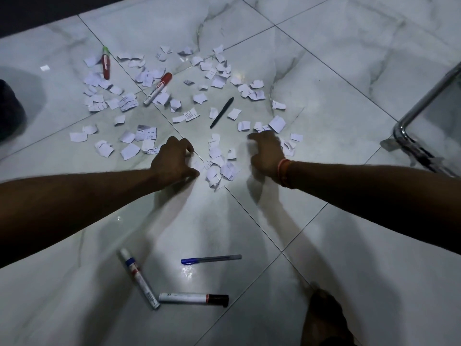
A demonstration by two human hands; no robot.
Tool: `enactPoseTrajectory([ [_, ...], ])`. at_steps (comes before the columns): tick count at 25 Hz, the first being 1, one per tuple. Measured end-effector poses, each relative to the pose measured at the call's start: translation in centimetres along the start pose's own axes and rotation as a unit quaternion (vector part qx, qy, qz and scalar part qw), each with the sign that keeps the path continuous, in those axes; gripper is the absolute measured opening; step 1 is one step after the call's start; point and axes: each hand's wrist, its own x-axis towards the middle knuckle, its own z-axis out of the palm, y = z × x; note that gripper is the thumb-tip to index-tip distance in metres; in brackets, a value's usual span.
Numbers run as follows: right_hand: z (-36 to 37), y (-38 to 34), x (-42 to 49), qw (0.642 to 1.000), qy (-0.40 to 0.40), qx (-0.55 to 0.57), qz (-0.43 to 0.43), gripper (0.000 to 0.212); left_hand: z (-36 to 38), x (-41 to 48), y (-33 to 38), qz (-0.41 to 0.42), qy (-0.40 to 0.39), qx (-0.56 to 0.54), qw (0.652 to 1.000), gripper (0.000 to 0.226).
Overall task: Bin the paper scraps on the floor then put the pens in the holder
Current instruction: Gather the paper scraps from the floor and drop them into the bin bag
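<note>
Several torn white paper scraps [199, 98] lie scattered over the marble floor, with a small heap [219, 168] between my hands. My left hand [173, 161] rests palm down on the floor left of that heap, fingers curled, nothing visibly held. My right hand [267, 152] sits right of the heap, fingers bent over scraps; it looks blurred. Among the scraps lie a black pen [222, 112], a red-capped marker [157, 89] and a red marker with a green tip [106, 63]. Nearer me lie a blue pen [210, 259], a blue-banded marker [139, 278] and a black-capped marker [193, 298].
A chrome chair or table leg [424, 103] with its foot stands at the right. A dark object [10, 113] sits at the left edge. My bare foot [324, 318] shows at the bottom right. No bin or pen holder is in view.
</note>
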Motion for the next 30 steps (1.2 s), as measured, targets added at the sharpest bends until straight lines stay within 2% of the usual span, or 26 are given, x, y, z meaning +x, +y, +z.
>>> enactPoseTrajectory([
  [2, -2.2, 2.2, 1.0, 0.987, 0.048, -0.086, 0.130, 0.061, 0.0, 0.4, -0.6, -0.001, 0.021, 0.013, 1.000, 0.068],
  [4, -3.1, 3.8, 1.4, 0.976, 0.036, -0.098, 0.193, 0.059, 0.2, 0.6, -0.7, 0.038, 0.041, 0.025, 0.998, 0.075],
  [6, -2.0, 3.2, 1.3, 0.983, 0.000, -0.091, 0.158, 0.055, 0.7, 0.3, -0.2, 0.112, 0.036, 0.047, 0.992, 0.091],
  [8, -0.4, 1.6, 0.9, 0.998, -0.030, -0.040, 0.040, 0.047, 1.7, 0.1, 0.8, 0.162, -0.005, 0.076, 0.984, 0.106],
  [10, 0.0, 0.3, 0.9, 0.998, -0.023, 0.015, -0.049, 0.037, 2.5, 0.0, 1.6, 0.167, -0.033, 0.092, 0.981, 0.111],
  [12, -1.2, 0.7, 2.2, 0.999, 0.007, 0.028, -0.016, 0.051, 2.5, 0.4, 2.0, 0.158, -0.028, 0.096, 0.982, 0.108],
  [15, -3.4, 2.4, 4.2, 0.993, -0.001, -0.085, 0.078, 0.071, 1.2, 0.9, 1.7, 0.127, 0.006, 0.104, 0.986, 0.095],
  [16, -3.6, 2.6, 4.5, 0.989, -0.018, -0.110, 0.098, 0.070, 0.7, 1.0, 1.4, 0.112, 0.021, 0.103, 0.988, 0.090],
  [18, -3.2, 1.1, 4.1, 0.988, -0.046, -0.126, 0.079, 0.054, -0.2, 1.3, 0.5, 0.081, 0.053, 0.097, 0.991, 0.084],
  [19, -2.3, 0.1, 3.6, 0.990, -0.052, -0.123, 0.038, 0.048, -0.6, 1.4, -0.2, 0.062, 0.065, 0.094, 0.992, 0.083],
  [21, 0.4, -2.3, 2.3, 0.993, -0.086, -0.053, -0.054, 0.053, -1.5, 1.5, -1.6, 0.025, 0.077, 0.094, 0.992, 0.083],
  [24, 2.7, -5.8, 1.0, 0.985, -0.123, 0.024, -0.119, 0.065, -2.3, 1.1, -3.8, -0.044, 0.079, 0.114, 0.989, 0.090],
  [26, 2.5, -6.4, 1.6, 0.990, -0.094, 0.024, -0.106, 0.066, -2.4, 0.6, -5.0, -0.100, 0.066, 0.120, 0.986, 0.098],
  [28, 1.9, -6.0, 2.4, 0.994, -0.083, -0.036, -0.057, 0.063, -2.5, -0.1, -6.0, -0.132, 0.040, 0.120, 0.983, 0.095],
  [30, 2.4, -5.9, 2.4, 0.987, -0.112, -0.106, -0.048, 0.053, -2.4, -0.8, -6.4, -0.061, 0.023, 0.099, 0.993, 0.092],
])
